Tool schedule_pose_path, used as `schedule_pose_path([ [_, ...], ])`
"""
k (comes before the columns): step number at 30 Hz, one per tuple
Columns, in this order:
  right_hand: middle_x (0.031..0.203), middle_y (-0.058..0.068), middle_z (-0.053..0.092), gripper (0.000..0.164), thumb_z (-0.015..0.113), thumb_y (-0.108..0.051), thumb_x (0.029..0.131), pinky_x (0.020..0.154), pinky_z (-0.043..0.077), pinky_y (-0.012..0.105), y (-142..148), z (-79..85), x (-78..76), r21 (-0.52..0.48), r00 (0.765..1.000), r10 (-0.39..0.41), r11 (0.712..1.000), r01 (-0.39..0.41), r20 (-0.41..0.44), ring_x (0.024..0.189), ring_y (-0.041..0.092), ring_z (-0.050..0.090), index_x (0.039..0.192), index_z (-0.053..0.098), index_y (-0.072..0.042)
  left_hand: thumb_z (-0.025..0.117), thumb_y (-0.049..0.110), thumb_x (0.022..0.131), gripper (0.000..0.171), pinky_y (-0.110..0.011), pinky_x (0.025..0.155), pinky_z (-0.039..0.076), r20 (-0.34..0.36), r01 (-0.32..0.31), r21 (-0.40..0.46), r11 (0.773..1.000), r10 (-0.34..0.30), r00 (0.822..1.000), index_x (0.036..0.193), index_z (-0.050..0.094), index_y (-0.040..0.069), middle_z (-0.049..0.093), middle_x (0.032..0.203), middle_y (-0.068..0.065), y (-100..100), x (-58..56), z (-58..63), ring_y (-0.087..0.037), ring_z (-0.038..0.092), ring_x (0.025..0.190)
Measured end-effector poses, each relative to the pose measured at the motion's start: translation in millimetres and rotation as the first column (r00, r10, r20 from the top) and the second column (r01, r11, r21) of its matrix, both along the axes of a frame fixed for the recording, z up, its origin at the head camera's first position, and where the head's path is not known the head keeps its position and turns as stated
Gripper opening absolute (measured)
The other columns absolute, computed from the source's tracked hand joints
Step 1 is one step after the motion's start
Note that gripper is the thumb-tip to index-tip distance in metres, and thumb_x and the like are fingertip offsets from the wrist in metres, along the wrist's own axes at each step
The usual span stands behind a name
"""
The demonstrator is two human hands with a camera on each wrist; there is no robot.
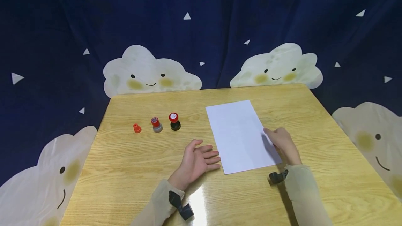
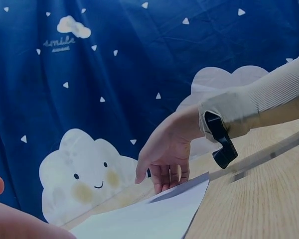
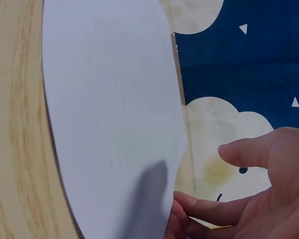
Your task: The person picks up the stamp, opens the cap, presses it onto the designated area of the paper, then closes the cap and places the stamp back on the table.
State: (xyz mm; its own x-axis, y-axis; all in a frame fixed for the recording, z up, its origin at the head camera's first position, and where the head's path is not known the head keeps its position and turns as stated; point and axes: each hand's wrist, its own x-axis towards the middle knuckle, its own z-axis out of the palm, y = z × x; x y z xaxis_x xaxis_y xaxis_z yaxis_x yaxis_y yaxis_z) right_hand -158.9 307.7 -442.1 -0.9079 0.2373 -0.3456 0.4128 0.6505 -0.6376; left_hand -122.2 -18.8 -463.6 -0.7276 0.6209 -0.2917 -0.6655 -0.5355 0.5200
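Note:
A white sheet of paper (image 1: pixel 243 137) lies at a slant on the wooden table. At its left edge is my left hand (image 1: pixel 197 163), palm turned towards the sheet and fingers extended, with the fingertips close to the paper. My right hand (image 1: pixel 283 144) is at the sheet's right edge. In the right wrist view its fingers (image 3: pixel 217 211) meet the edge from the side, while the thumb stands apart from the paper. The left wrist view shows the right hand's fingers (image 2: pixel 172 177) pointing down beside the sheet.
Left of the paper stand a small orange-red piece (image 1: pixel 137 128), a red-topped stamp with a grey base (image 1: pixel 156 125) and a red-knobbed stamp with a black base (image 1: pixel 175 122). A dark blue curtain (image 1: pixel 216 27) with clouds hangs around the table (image 1: pixel 125 170).

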Motion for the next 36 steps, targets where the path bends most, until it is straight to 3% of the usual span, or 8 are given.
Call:
schedule_pose_path([
  [10,0.050,-0.004,0.028,0.048,0.044,-0.050,0.092,0.038,0.029,0.025,-1,-0.1,3.6,0.004,1.000,0.009,1.000,-0.009,0.024,0.042,0.011,0.027,0.067,0.032,-0.012,0.034,0.037,0.094,0.076,-0.062,0.110,0.017,0.004,-0.015,-0.009,1.000,0.015,1.000,0.146,0.001,-0.008,0.009,0.147,-0.038,0,0.7,0.2,-0.053,0.014,0.134],
  [15,0.059,0.000,0.032,0.047,0.047,-0.049,0.092,0.041,0.031,0.027,-6,-0.1,6.0,0.004,1.000,-0.010,1.000,0.010,-0.021,0.047,0.014,0.031,0.070,0.035,-0.009,0.032,0.038,0.094,0.076,-0.062,0.111,0.017,-0.002,-0.006,-0.015,1.000,0.006,1.000,0.146,0.000,-0.008,0.008,0.147,-0.037,0,1.2,0.6,-0.053,0.014,0.134],
  [26,0.076,0.014,0.054,0.052,0.046,-0.045,0.092,0.052,0.040,0.029,-10,-3.4,2.4,0.163,0.998,0.030,0.986,-0.020,-0.057,0.066,0.024,0.048,0.082,0.057,0.004,0.035,0.037,0.093,0.077,-0.063,0.110,0.018,0.004,-0.016,-0.016,1.000,0.016,1.000,0.145,0.001,-0.009,0.010,0.146,-0.038,0,1.0,-0.2,-0.054,0.016,0.133],
  [30,0.060,0.004,0.045,0.049,0.047,-0.045,0.092,0.043,0.036,0.027,-12,-6.4,1.8,0.111,0.999,0.009,0.994,-0.004,-0.046,0.052,0.018,0.041,0.066,0.046,-0.004,0.034,0.038,0.093,0.078,-0.063,0.110,0.018,0.007,-0.011,-0.021,1.000,0.011,1.000,0.145,0.000,-0.009,0.012,0.146,-0.038,1,-0.5,-0.3,-0.053,0.018,0.133],
  [36,0.054,-0.004,0.031,0.049,0.048,-0.047,0.092,0.039,0.031,0.025,-18,-8.2,3.2,0.052,0.998,0.016,0.999,-0.013,-0.057,0.046,0.013,0.030,0.060,0.032,-0.013,0.035,0.039,0.092,0.081,-0.063,0.110,0.017,0.008,0.003,-0.026,1.000,-0.003,1.000,0.145,-0.001,-0.010,0.013,0.146,-0.037,3,-1.8,-1.1,-0.053,0.019,0.133],
])
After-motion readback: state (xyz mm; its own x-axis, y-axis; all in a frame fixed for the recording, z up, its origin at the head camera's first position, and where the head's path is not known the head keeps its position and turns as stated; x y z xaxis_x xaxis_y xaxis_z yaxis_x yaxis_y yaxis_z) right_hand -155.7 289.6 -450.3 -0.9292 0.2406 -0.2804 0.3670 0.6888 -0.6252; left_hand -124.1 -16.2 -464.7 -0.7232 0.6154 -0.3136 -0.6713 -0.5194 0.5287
